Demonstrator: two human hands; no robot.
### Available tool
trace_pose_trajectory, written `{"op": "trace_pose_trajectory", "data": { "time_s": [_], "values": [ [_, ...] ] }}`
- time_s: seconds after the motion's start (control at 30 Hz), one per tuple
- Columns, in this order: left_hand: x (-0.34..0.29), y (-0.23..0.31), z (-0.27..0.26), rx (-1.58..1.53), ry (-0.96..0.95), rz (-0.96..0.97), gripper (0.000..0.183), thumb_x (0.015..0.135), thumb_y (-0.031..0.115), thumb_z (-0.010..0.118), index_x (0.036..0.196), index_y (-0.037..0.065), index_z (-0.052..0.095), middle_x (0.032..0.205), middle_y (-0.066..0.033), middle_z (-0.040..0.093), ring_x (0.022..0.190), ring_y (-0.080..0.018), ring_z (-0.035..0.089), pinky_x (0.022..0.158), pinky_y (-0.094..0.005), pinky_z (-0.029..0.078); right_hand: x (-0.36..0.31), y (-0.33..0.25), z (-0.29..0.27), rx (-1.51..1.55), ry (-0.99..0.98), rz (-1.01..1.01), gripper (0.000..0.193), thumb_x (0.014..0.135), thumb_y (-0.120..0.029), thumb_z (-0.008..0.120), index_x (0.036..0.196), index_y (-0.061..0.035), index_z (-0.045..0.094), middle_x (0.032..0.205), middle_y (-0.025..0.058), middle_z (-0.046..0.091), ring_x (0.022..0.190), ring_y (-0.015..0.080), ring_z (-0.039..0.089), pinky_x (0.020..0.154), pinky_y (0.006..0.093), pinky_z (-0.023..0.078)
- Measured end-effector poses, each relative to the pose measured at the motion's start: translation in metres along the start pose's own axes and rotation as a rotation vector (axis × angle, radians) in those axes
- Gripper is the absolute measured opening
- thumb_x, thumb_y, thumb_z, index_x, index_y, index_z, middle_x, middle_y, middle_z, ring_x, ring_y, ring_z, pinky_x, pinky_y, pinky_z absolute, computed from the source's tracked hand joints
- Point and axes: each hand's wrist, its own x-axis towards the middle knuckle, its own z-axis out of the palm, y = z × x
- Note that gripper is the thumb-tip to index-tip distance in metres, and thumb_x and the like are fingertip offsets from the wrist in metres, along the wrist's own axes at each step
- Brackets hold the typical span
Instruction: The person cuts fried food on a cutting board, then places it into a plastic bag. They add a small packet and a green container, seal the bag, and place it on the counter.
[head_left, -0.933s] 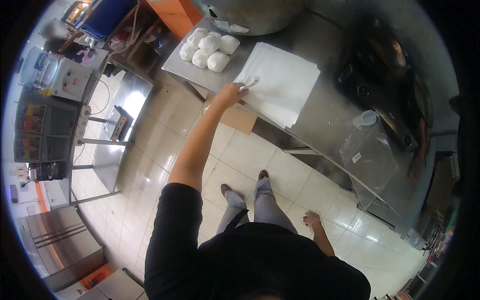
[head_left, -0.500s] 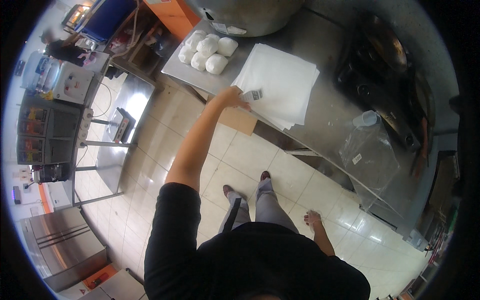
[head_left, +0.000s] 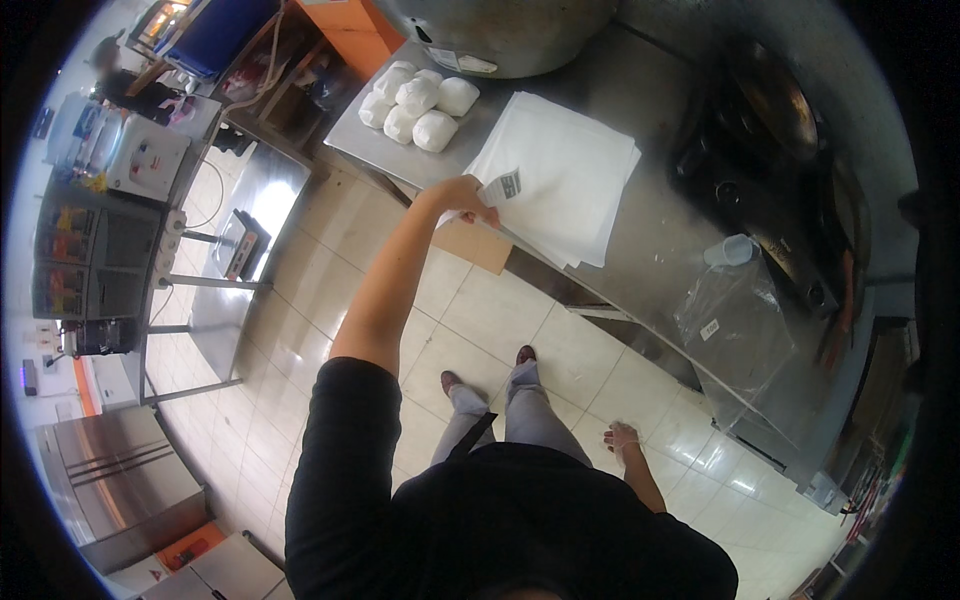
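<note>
My left hand (head_left: 463,198) reaches over the near edge of the steel table, its fingers closed on a small printed label (head_left: 503,187). Below the label lies a stack of white paper sheets (head_left: 563,170), slightly fanned at the edges. Beside the stack, to the left, several white wrapped bundles (head_left: 417,95) sit piled together. My right hand (head_left: 621,438) hangs low at my side above the tiled floor, in what looks like a clear plastic glove. Its fingers are loosely apart and nothing shows in them.
A large metal pot (head_left: 500,40) stands behind the sheets. At the right are a black stove (head_left: 740,190), a translucent cup (head_left: 730,250) and a clear plastic bag (head_left: 735,325). Across the floor on the left, a scale (head_left: 243,245) rests on a steel bench. A person (head_left: 130,85) is far left.
The label in my left hand has tilted up slightly, while the hand stays at the sheets' edge. My right hand still hangs low. The view has shifted a little.
</note>
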Motion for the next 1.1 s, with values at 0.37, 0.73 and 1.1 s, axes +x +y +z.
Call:
{"op": "trace_pose_trajectory", "data": {
  "time_s": [0.37, 0.73, 1.1],
  "values": [
    [0.009, -0.006, 0.005, 0.12, 0.241, 0.127, 0.039, 0.077, 0.029, 0.071, 0.108, 0.006, 0.062, 0.091, -0.0062, 0.065, 0.071, -0.0147, 0.059, 0.064, -0.0275, 0.05, 0.021, -0.011, -0.013, 0.228, 0.054, 0.147, 0.031, 0.092, -0.03, 0.043, 0.11, -0.0085, 0.056, 0.097, 0.0107, 0.065, 0.082, 0.023, 0.063, 0.071, 0.0411, 0.046],
    [-0.168, 0.03, 0.004, -1.106, 1.301, 0.961, 0.021, 0.097, 0.021, 0.044, 0.112, 0.007, 0.05, 0.074, -0.0004, 0.045, 0.064, -0.0083, 0.044, 0.06, -0.0258, 0.04, 0.08, -0.019, -0.014, -0.185, -0.173, 0.055, 0.021, 0.091, -0.021, 0.043, 0.106, -0.014, 0.055, 0.107, 0.0062, 0.057, 0.104, 0.0189, 0.054, 0.078, 0.0375, 0.048],
    [-0.542, -0.319, 0.327, -0.33, 2.015, -0.215, 0.009, 0.082, 0.006, 0.053, 0.082, -0.001, 0.059, 0.074, -0.0156, 0.052, 0.067, -0.0326, 0.052, 0.059, -0.0389, 0.042, 0.021, -0.145, 0.219, -0.563, -0.062, -0.139, 0.03, 0.093, -0.033, 0.041, 0.108, -0.009, 0.053, 0.102, 0.011, 0.06, 0.09, 0.0249, 0.059, 0.073, 0.0372, 0.048]
  ]
}}
